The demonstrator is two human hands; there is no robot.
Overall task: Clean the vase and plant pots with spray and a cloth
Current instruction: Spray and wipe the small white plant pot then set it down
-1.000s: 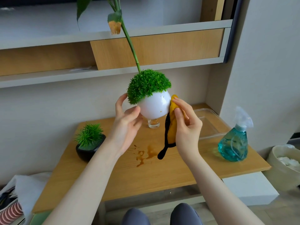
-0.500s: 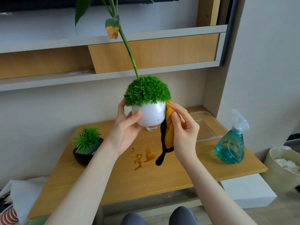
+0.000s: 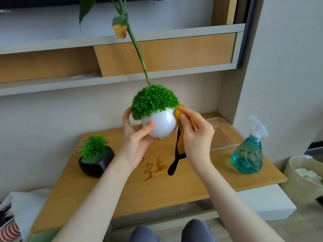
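Two hands work above the wooden worktop (image 3: 157,186), both raised clear of its surface. Left hand (image 3: 135,135) cups the white round pot (image 3: 158,124) from below and from the left side: thumb laid across the pot's front, fingers curled behind its left flank. Pot held in the air, slightly tilted, its dome of small green foliage (image 3: 154,101) on top. Right hand (image 3: 195,135) pinches a yellow cloth (image 3: 180,116) and presses it against the pot's right side, just under the foliage edge. Cloth's dark trim hangs down from the hand as a black strip (image 3: 174,159); whether its tip touches the worktop cannot be told.

On the worktop, left: black pot (image 3: 96,163) with spiky green plant, standing upright, well apart from the hands. Centre, below the held pot: brown wet stain (image 3: 154,167) on the wood. Right edge: teal spray bottle (image 3: 249,154) with clear trigger head, upright, untouched. Clear plastic tray (image 3: 225,135) lies between the right hand and the bottle, toward the back.

A long green stalk (image 3: 139,53) rises behind the white pot toward the shelves; its base is hidden by the pot and hands. Pale bin (image 3: 300,179) stands on the floor at far right, white scraps inside.
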